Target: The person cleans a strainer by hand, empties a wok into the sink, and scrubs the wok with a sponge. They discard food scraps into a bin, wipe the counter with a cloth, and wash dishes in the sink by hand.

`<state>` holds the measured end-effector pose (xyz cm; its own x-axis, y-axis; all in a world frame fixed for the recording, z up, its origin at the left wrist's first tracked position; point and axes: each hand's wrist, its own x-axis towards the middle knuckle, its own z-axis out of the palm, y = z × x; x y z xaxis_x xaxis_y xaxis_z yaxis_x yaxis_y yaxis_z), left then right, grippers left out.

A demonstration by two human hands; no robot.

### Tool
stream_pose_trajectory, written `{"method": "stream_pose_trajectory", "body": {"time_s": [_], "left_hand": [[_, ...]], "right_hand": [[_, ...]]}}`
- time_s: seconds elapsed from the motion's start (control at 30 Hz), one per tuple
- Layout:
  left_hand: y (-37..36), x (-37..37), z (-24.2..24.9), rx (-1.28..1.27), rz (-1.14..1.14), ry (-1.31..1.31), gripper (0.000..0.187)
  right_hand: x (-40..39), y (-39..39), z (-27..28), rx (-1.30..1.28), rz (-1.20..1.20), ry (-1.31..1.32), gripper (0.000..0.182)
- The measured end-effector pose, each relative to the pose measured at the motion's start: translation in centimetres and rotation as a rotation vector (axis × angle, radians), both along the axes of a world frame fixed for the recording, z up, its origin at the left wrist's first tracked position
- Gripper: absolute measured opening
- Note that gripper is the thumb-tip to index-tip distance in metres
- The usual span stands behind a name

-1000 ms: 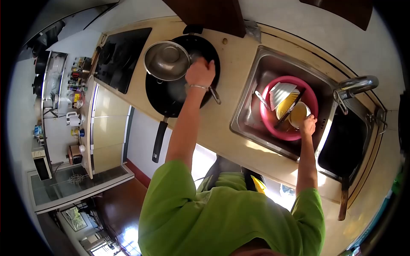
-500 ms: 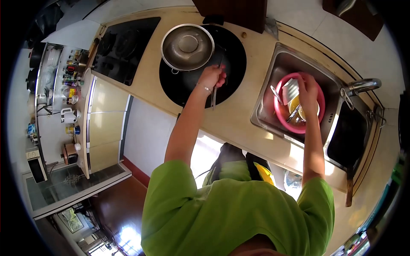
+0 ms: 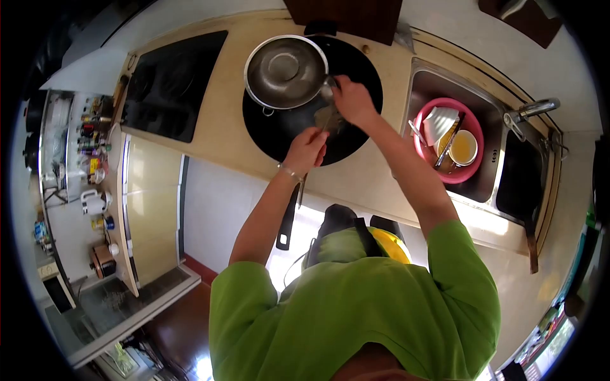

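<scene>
A black wok (image 3: 273, 130) with a long handle (image 3: 285, 227) stands on the counter. In its upper left part rests a round metal bowl (image 3: 283, 70) with a small ring at its rim. My left hand (image 3: 305, 153) is closed around the handle of a metal spatula (image 3: 328, 119), whose flat blade is over the wok. Right above the blade, my right hand (image 3: 356, 101) grips a metal spoon (image 3: 328, 87); its fingers hide most of the handle. Both hands are close together over the wok.
A pink basin (image 3: 479, 159) in the steel sink (image 3: 416, 82) holds bowls and utensils. The faucet (image 3: 537, 109) is at the sink's right. A black cooktop (image 3: 171, 89) lies left of the wok. A wooden-handled tool (image 3: 532, 251) lies at the counter's right.
My right hand has left the pink basin and come left over the wok, now with a spoon. My left hand has moved down and slightly left, still on the spatula. The view has shifted slightly.
</scene>
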<state>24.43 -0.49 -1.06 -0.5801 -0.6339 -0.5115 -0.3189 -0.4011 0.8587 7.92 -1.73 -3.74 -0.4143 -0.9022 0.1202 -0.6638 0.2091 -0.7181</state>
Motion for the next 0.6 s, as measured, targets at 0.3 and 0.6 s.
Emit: {"method": "stream_pose_trajectory", "body": {"time_s": [0.3, 0.6], "left_hand": [[-3.7, -0.2, -3.1, 0.67, 0.137, 0.58, 0.02], [-3.7, 3.6, -0.9, 0.545, 0.263, 0.366, 0.021]], "right_hand": [[-0.8, 1.0, 1.7, -0.372, -0.181, -0.072, 0.015], [-20.6, -3.9, -5.1, -0.21, -0.415, 0.601, 0.054]]}}
